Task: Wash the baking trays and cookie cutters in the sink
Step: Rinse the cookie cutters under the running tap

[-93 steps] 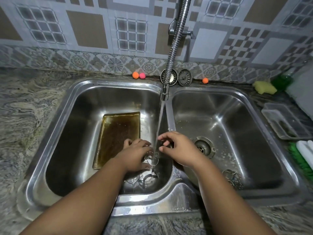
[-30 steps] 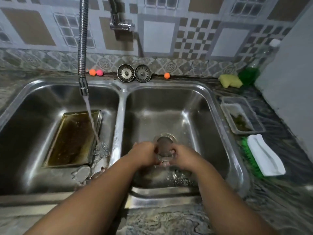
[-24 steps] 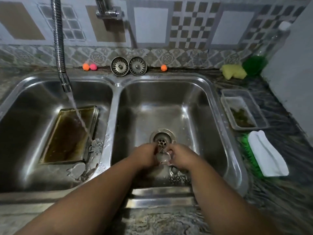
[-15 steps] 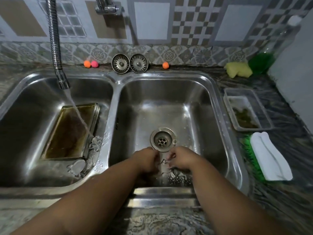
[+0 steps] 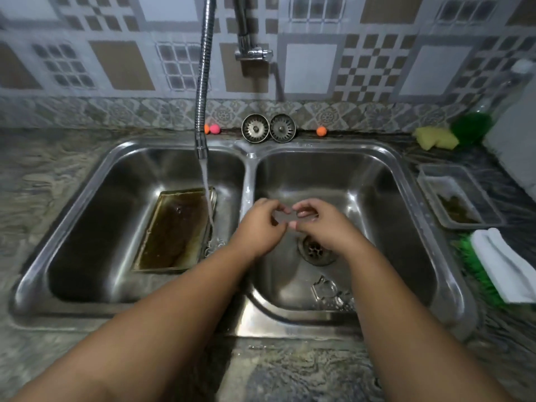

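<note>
Cookie cutter (image 5: 324, 290) now on sink floor (image 5: 287, 278); left hand (image 5: 258, 227) and right hand (image 5: 322, 226) empty, relaxed.

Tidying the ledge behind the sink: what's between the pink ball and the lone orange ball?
Two round metal sink strainers stand side by side between the pink ball and the lone orange ball; the head view shows this.

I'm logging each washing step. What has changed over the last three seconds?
Both hands carried the metal cookie cutter from the running water over the left basin into the right basin, set it at the near end and let go. The left hand and right hand then rose above the drain, seemingly empty. The brown-stained baking tray and the other cutters beside it stayed put.
</note>
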